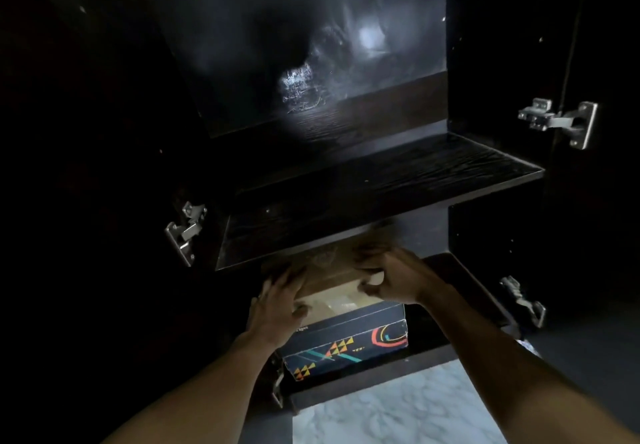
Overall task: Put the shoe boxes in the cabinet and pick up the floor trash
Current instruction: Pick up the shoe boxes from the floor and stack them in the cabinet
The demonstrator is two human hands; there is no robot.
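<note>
**Beneath the middle shelf of the cabinet, two hands grip a brown shoe box**

On the cabinet's bottom shelf, the brown shoe box sits on top of a dark shoe box. The dark one is printed with orange and yellow triangles, a teal stripe and a red curve. The brown one lies further back, its far part tucked under the front edge of the middle shelf, and its outline is blurred.

The left hand clasps the box's left front corner, fingers laid over the lid and thumb against the front face. The right hand clasps the right front corner, fingers curled over the lid's edge and thumb tucked below them on the front face. The box thus lies between the two hands, just ahead of the palms.

The near end of the dark shoe box reaches the front edge of the bottom shelf, just beside the left wrist. Metal hinges show at the right and left sides of the cabinet. A pale marbled floor shows in front of the cabinet, between the forearms.
</note>
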